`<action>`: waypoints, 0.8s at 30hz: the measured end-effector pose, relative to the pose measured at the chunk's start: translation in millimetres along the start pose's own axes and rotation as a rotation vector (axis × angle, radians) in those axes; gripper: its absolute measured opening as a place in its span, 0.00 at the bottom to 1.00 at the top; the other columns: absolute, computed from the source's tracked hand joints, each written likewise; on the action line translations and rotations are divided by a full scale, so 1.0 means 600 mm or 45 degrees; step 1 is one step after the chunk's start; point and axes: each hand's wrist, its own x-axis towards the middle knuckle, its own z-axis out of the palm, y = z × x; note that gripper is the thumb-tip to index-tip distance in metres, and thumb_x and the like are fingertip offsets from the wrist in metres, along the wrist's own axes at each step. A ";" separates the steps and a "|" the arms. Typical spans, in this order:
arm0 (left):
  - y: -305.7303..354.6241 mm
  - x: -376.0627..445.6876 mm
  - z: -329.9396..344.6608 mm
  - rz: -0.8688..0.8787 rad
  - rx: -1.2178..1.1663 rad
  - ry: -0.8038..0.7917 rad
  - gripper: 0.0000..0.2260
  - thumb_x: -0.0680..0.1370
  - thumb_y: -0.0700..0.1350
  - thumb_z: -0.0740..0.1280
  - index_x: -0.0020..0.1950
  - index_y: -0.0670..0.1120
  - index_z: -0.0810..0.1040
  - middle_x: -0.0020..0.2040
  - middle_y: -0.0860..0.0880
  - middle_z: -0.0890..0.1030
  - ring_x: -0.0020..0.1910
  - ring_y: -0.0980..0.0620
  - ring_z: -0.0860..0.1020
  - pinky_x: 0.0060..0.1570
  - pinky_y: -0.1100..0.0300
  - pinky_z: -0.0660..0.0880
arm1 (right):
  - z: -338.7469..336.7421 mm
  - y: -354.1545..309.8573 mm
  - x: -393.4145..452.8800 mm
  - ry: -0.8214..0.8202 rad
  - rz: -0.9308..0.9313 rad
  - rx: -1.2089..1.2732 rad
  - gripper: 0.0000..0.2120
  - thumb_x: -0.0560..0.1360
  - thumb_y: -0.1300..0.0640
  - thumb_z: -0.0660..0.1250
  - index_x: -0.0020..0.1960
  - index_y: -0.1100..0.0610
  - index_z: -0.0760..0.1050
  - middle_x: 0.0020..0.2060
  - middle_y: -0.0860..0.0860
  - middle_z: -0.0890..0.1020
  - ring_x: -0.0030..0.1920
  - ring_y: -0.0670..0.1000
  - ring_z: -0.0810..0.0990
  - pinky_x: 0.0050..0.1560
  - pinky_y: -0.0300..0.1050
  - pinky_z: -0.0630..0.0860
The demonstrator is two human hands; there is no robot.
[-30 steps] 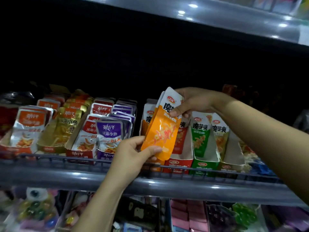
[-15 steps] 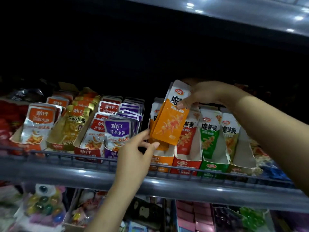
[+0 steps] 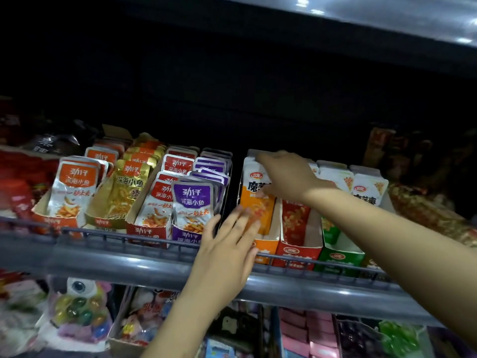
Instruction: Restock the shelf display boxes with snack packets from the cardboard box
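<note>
The orange packet (image 3: 255, 202) stands upright, long axis vertical, at the front of the orange box (image 3: 265, 250) on the shelf (image 3: 129, 264). The right hand (image 3: 286, 177) reaches across from the right and lies over its top edge, fingers curled on it. The left hand (image 3: 227, 244), fingers straight and together, presses its lower front from the left, and seems nearer for pushing it back.

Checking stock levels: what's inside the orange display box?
Orange snack packets stand inside the orange display box; right hand and left hand hide how many.
</note>
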 end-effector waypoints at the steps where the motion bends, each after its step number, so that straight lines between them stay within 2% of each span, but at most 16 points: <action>1: 0.000 0.000 0.000 0.000 0.005 -0.002 0.22 0.78 0.52 0.54 0.68 0.48 0.74 0.69 0.48 0.74 0.72 0.51 0.64 0.68 0.48 0.57 | 0.002 0.002 -0.002 0.057 -0.013 -0.046 0.37 0.69 0.46 0.73 0.72 0.52 0.61 0.63 0.54 0.73 0.63 0.57 0.70 0.53 0.46 0.64; 3: 0.001 -0.001 0.000 -0.004 0.014 -0.005 0.22 0.77 0.51 0.54 0.67 0.48 0.74 0.68 0.47 0.74 0.72 0.51 0.65 0.68 0.48 0.57 | 0.008 0.007 -0.008 0.159 -0.025 -0.073 0.40 0.68 0.44 0.73 0.74 0.48 0.59 0.64 0.53 0.70 0.64 0.56 0.66 0.59 0.48 0.62; 6: 0.002 -0.001 0.002 -0.007 0.009 0.016 0.21 0.77 0.51 0.54 0.66 0.47 0.76 0.68 0.47 0.74 0.72 0.51 0.65 0.68 0.47 0.57 | 0.023 0.014 -0.018 0.201 -0.057 -0.081 0.40 0.71 0.43 0.70 0.76 0.47 0.55 0.68 0.52 0.66 0.65 0.55 0.63 0.61 0.47 0.57; 10: 0.004 0.000 0.003 -0.005 0.030 0.032 0.21 0.77 0.50 0.54 0.65 0.47 0.77 0.68 0.46 0.75 0.71 0.50 0.67 0.68 0.46 0.58 | 0.039 0.017 -0.025 0.211 -0.034 -0.026 0.40 0.73 0.41 0.66 0.77 0.48 0.49 0.69 0.49 0.66 0.65 0.54 0.63 0.61 0.46 0.56; 14: 0.005 -0.001 0.000 -0.012 0.033 0.029 0.21 0.77 0.50 0.54 0.66 0.46 0.76 0.69 0.46 0.74 0.71 0.50 0.67 0.68 0.47 0.57 | 0.037 0.015 -0.034 0.252 0.020 0.065 0.39 0.74 0.42 0.65 0.77 0.47 0.48 0.70 0.48 0.66 0.68 0.53 0.61 0.66 0.47 0.52; 17: 0.013 -0.005 -0.002 -0.016 0.019 0.046 0.22 0.77 0.50 0.54 0.67 0.45 0.75 0.70 0.45 0.73 0.71 0.48 0.68 0.68 0.46 0.56 | 0.033 0.011 -0.061 0.288 0.035 0.141 0.33 0.76 0.43 0.62 0.76 0.50 0.57 0.71 0.50 0.68 0.70 0.54 0.62 0.67 0.47 0.51; 20: 0.036 -0.020 -0.006 -0.007 0.011 0.084 0.22 0.78 0.48 0.54 0.68 0.44 0.74 0.71 0.44 0.70 0.73 0.48 0.65 0.69 0.46 0.56 | 0.040 -0.001 -0.126 0.544 0.059 0.153 0.26 0.74 0.44 0.59 0.68 0.55 0.71 0.62 0.53 0.77 0.63 0.57 0.72 0.61 0.49 0.57; 24: 0.083 -0.071 0.001 0.057 -0.083 0.082 0.21 0.78 0.47 0.56 0.69 0.44 0.73 0.72 0.44 0.69 0.74 0.49 0.63 0.69 0.45 0.58 | 0.068 -0.029 -0.262 0.664 0.131 0.237 0.20 0.75 0.48 0.61 0.64 0.55 0.75 0.60 0.51 0.79 0.62 0.53 0.70 0.63 0.49 0.59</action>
